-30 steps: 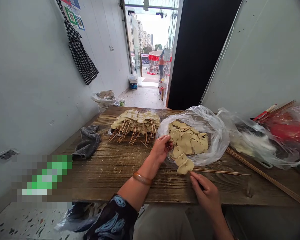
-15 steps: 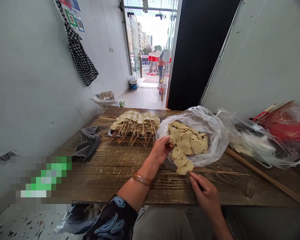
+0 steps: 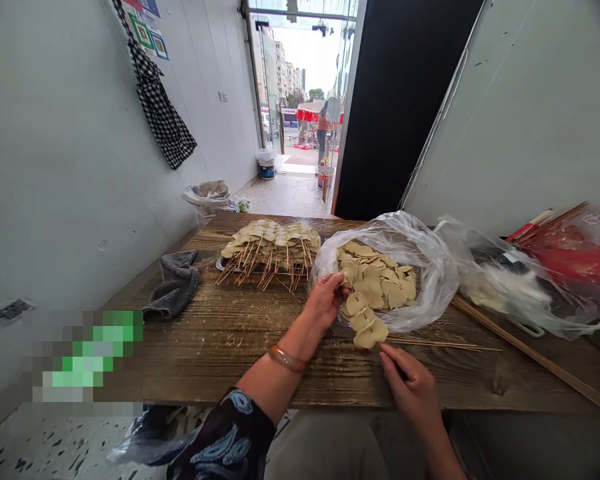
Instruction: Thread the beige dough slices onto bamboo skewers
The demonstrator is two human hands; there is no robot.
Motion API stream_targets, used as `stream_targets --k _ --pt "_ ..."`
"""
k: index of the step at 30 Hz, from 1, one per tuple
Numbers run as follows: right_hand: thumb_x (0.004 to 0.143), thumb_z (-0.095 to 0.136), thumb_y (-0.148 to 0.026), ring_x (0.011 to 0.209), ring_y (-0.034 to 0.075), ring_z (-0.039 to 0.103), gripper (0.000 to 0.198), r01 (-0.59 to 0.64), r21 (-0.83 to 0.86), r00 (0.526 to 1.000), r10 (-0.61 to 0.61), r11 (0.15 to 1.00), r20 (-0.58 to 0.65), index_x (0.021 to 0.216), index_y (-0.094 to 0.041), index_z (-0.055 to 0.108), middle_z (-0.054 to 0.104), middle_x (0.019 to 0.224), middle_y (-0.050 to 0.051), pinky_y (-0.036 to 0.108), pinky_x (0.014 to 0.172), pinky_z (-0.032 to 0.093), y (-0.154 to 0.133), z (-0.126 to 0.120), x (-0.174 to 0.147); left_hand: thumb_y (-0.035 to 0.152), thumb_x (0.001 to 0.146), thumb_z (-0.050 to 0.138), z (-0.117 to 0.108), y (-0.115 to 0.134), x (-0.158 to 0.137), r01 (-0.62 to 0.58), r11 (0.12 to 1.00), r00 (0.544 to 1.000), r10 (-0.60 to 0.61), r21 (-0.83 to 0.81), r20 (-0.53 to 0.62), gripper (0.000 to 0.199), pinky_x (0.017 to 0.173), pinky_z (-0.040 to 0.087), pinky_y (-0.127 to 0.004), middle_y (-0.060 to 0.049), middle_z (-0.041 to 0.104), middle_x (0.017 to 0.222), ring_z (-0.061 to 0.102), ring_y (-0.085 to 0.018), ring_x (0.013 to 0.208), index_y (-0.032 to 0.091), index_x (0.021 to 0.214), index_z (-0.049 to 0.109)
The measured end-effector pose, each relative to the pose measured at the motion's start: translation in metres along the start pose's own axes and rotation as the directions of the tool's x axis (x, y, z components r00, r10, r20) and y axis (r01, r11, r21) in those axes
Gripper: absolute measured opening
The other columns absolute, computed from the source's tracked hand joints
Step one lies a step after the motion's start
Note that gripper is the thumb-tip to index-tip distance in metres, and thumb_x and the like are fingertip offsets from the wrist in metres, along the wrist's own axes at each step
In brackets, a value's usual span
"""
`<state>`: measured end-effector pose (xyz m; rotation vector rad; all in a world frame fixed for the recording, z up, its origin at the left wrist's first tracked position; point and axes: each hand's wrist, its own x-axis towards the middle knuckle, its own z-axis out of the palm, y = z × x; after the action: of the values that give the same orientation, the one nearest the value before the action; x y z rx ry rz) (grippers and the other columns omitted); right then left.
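I see flat, round, pale yellow slices (image 3: 371, 333) in a slanting row on a thin stick (image 3: 381, 346), low, right of middle | more loose slices (image 3: 373, 288) piled in an open clear bag (image 3: 437, 293), just above.

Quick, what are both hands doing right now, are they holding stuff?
Left hand: closed, seemingly pinching a pale slice at the plastic bag.
Right hand: closed, holding a skewer with threaded slices on it.

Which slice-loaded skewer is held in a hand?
The near skewer, pinched by the right hand in front of the bag; the other loaded skewers are stacked together left of the bag.
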<state>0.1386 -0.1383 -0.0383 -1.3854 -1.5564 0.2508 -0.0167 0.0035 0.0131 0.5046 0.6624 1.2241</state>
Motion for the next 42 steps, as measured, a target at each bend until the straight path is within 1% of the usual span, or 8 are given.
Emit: stream_targets --k 2,11,16,18,25,32,39,42 --pt "0.084 0.055 -0.035 0.082 0.023 0.071 0.026 -0.008 0.001 1.000 0.008 1.000 0.008 0.093 -0.021 0.075 0.075 0.090 0.008 0.036 0.075 0.058 0.001 0.000 0.000 0.024 0.056 0.077 -0.001 -0.001 0.001 -0.011 1.000 1.000 0.011 0.012 -0.001 0.028 0.047 0.039 -0.017 0.001 0.060 0.055 0.050 -0.006 0.046 0.014 0.071 0.057" --pt "0.085 0.055 -0.034 0.084 0.024 0.071 0.025 -0.030 0.008 0.999 0.030 1.000 0.028 0.094 -0.021 0.075 0.074 0.093 0.008 0.036 0.075 0.058 0.001 0.000 -0.001 0.030 0.053 0.079 -0.001 0.000 0.002 -0.140 0.980 0.990 0.143 0.138 -0.011 0.035 0.048 0.039 -0.018 0.002 0.059 0.056 0.050 -0.005 0.045 0.013 0.078 0.062" --pt "0.085 0.054 -0.034 0.085 0.024 0.070 0.026 -0.046 0.022 0.998 0.045 0.999 0.046 0.095 -0.021 0.075 0.074 0.094 0.008 0.035 0.075 0.057 0.000 -0.001 -0.001 0.035 0.057 0.077 0.002 0.002 0.000 -0.233 0.928 0.968 0.249 0.291 -0.020 0.032 0.047 0.039 -0.020 0.001 0.059 0.057 0.048 -0.005 0.043 0.012 0.076 0.065" --pt "0.085 0.054 -0.034 0.085 0.023 0.070 0.026 -0.053 0.024 0.998 0.052 0.998 0.045 0.095 -0.020 0.075 0.074 0.094 0.008 0.035 0.075 0.057 0.000 0.000 -0.001 0.035 0.058 0.076 0.003 0.003 -0.001 -0.249 0.913 0.963 0.269 0.324 -0.017 0.031 0.046 0.038 -0.020 0.001 0.059 0.057 0.048 -0.006 0.043 0.012 0.075 0.065" --pt "0.085 0.054 -0.035 0.087 0.024 0.070 0.027 -0.079 0.016 0.996 0.078 0.997 0.047 0.096 -0.021 0.074 0.074 0.096 0.008 0.034 0.073 0.058 0.000 -0.001 0.000 0.035 0.059 0.075 0.004 0.002 -0.002 -0.230 0.911 0.970 0.244 0.342 0.000 0.029 0.046 0.034 -0.020 0.000 0.058 0.056 0.046 -0.006 0.044 0.011 0.073 0.065" --pt "0.086 0.054 -0.034 0.087 0.024 0.070 0.027 -0.071 0.033 0.996 0.070 0.997 0.047 0.097 -0.021 0.074 0.074 0.097 0.008 0.035 0.075 0.057 0.000 0.000 0.000 0.034 0.060 0.074 0.006 0.002 -0.004 -0.230 0.900 0.970 0.244 0.369 0.009 0.027 0.046 0.032 -0.020 0.000 0.058 0.055 0.044 -0.005 0.044 0.011 0.072 0.066" --pt "0.085 0.054 -0.034 0.087 0.023 0.070 0.027 -0.098 0.030 0.995 0.097 0.995 0.037 0.096 -0.019 0.074 0.074 0.096 0.008 0.035 0.076 0.057 0.000 0.002 0.000 0.031 0.063 0.070 0.007 0.002 -0.007 -0.248 0.882 0.967 0.250 0.401 0.048 0.021 0.045 0.031 -0.020 0.000 0.057 0.054 0.042 -0.005 0.044 0.011 0.068 0.064" --pt "0.085 0.055 -0.035 0.087 0.023 0.070 0.026 -0.105 0.038 0.994 0.104 0.994 0.027 0.095 -0.020 0.074 0.074 0.096 0.008 0.034 0.076 0.057 -0.001 0.002 0.001 0.032 0.062 0.072 0.008 0.000 -0.008 -0.230 0.885 0.973 0.218 0.405 0.078 0.022 0.046 0.031 -0.020 0.001 0.056 0.054 0.043 -0.005 0.045 0.012 0.068 0.064"
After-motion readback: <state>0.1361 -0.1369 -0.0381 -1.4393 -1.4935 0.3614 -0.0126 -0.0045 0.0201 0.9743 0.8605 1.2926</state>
